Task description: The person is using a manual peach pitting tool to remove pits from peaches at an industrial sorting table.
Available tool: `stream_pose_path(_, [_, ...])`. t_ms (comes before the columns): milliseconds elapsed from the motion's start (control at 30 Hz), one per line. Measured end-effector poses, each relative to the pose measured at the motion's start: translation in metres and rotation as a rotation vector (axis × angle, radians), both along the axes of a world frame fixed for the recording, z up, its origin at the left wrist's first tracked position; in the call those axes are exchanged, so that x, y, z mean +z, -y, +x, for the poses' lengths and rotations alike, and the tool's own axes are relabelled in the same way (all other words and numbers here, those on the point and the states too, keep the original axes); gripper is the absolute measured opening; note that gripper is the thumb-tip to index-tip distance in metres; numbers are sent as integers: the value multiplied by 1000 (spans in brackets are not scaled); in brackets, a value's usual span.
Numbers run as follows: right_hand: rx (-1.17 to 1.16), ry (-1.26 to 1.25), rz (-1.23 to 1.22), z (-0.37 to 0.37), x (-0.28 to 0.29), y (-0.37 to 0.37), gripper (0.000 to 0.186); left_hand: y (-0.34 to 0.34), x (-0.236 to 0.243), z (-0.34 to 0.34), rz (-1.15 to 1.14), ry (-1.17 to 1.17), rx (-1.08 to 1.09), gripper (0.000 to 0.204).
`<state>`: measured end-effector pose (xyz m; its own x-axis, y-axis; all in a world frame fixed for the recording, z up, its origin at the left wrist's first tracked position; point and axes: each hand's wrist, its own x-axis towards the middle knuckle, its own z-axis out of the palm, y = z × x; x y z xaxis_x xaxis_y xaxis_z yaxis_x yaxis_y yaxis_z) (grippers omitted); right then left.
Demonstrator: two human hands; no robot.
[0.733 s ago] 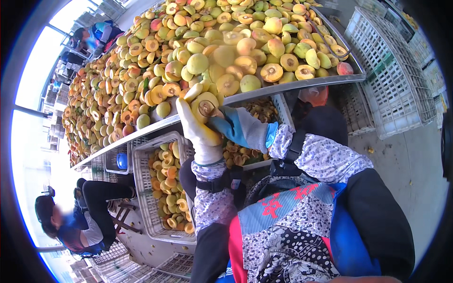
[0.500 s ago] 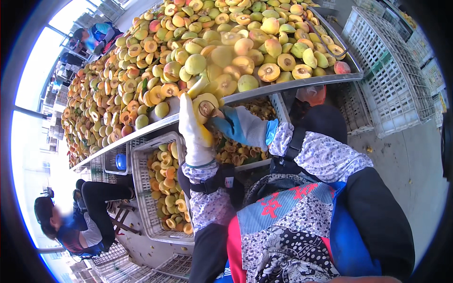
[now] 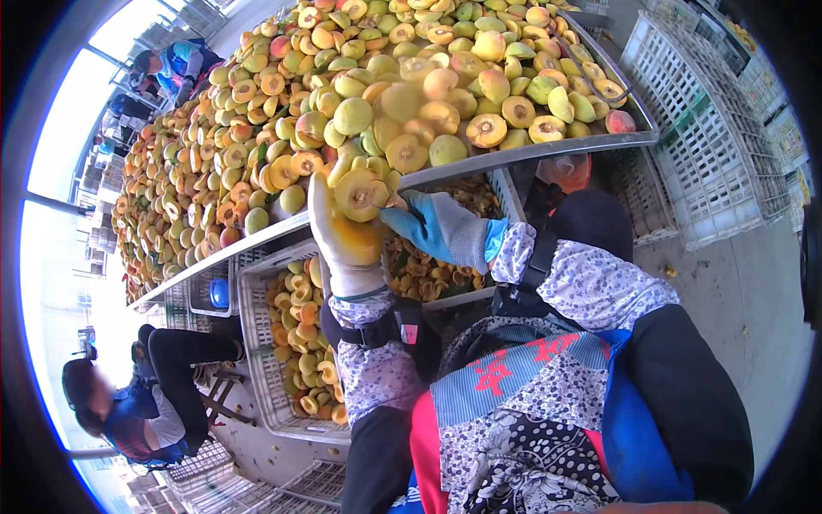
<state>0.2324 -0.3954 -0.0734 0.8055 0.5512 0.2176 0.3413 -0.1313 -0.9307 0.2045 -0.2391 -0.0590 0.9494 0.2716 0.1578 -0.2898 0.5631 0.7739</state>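
My left hand, in a white glove stained yellow, is closed round a peach half just over the table's near edge. The cut face is turned up and shows a round hollow in the middle. From the right, my right hand, in a blue and grey glove, has its fingers bent together at the side of that half. What they grip, if anything, is too small to make out. Beyond both hands, a great heap of halved and whole peaches covers the metal-rimmed table.
Below the table edge stands a pale crate of peach halves, left of my forearm. Another crate under my hands holds brownish pieces. Tall white crates are stacked at right. A person sits at lower left; another works far left.
My left hand has shifted slightly left and turned the peach half more upward. Its dark brown centre has given way to a paler hollow. My right hand remains close beside it.
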Motion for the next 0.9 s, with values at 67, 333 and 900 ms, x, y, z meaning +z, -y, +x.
stream_pose_path(67, [15,-6,28,0,-6,-3,40,4,-4,0,115,-5,78,54])
stream_pose_path(333, [7,18,-70,-5,-7,-4,41,19,9,1,-201,-35,77,58])
stream_pose_path(900, [151,-138,-8,-14,-13,-13,44,44,37,-9,12,-131,306,34])
